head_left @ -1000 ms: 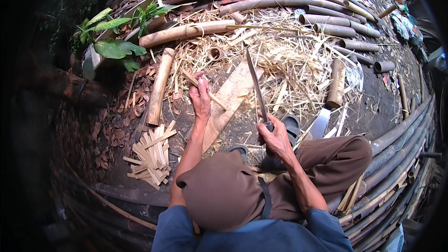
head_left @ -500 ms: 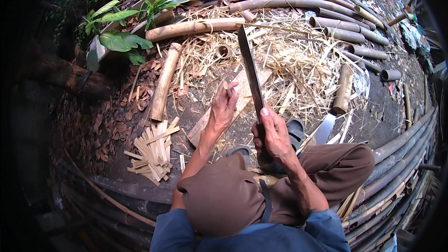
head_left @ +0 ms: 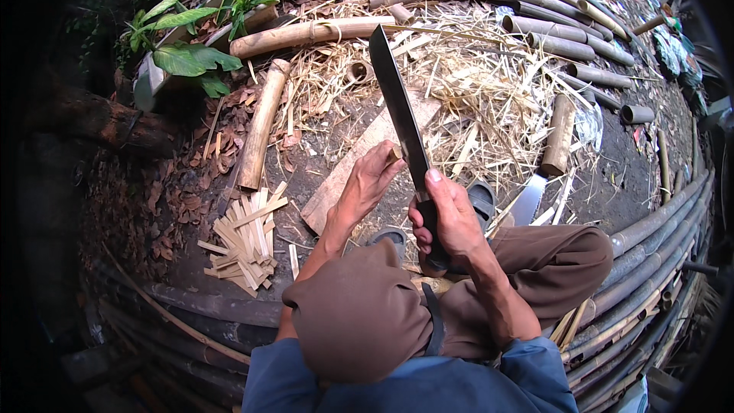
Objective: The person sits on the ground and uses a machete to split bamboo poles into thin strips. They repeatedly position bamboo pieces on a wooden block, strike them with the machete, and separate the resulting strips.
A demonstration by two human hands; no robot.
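My right hand [head_left: 447, 218] is wrapped round the black handle of a machete [head_left: 401, 107], whose long dark blade points up and away, leaning slightly left. Just left of the blade, my left hand [head_left: 368, 182] pinches a short bamboo strip [head_left: 395, 154]; only its pale end shows above the fingers, close to the blade's edge. Whether strip and blade touch I cannot tell. Beneath both hands a flat wooden board [head_left: 336, 183] lies slantwise on the ground. Cut bamboo strips [head_left: 246, 239] are heaped left of my left forearm.
Pale shavings [head_left: 482, 99] cover the ground ahead. One bamboo length [head_left: 264, 126] lies at left, another [head_left: 313, 35] farther off. A handsaw blade [head_left: 529, 200] rests by my right knee, near a bamboo piece [head_left: 560, 136]. Long poles [head_left: 650, 237] are stacked at right. A leafy plant [head_left: 187, 60] stands far left.
My left hand has moved right, bringing the bamboo strip close to the machete blade. The blade's tip has swung a little left. The whole view has shifted slightly.
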